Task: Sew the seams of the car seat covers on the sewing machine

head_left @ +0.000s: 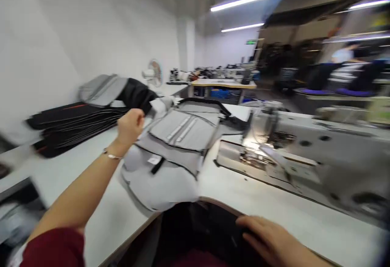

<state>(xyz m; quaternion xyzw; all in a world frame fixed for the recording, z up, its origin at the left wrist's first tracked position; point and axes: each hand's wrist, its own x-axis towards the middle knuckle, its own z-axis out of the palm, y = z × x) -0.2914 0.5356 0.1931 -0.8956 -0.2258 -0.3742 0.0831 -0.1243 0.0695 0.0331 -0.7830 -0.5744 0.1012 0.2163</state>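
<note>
My left hand point(131, 125), curled into a fist, is at the left side of a grey fabric piece point(170, 181); what its fingers hold, if anything, is hidden. The piece has black-edged seams, two pale strips and a small white label, and lies on the white table point(100, 190). Low at the right, my right hand point(268, 236) has its fingers stretched out at the table's front edge, over dark material point(210, 230), with nothing visible held. Just right of the grey piece stands a sewing machine point(329, 145) with its lamp lit.
Stacked black panels point(79, 127) lie at the left, with grey and black pieces point(105, 89) behind them. A fan point(154, 73) stands by the wall. A dark tray point(21, 206) is at the lower left. Farther back are more worktables point(225, 83) and a blurred person point(343, 55).
</note>
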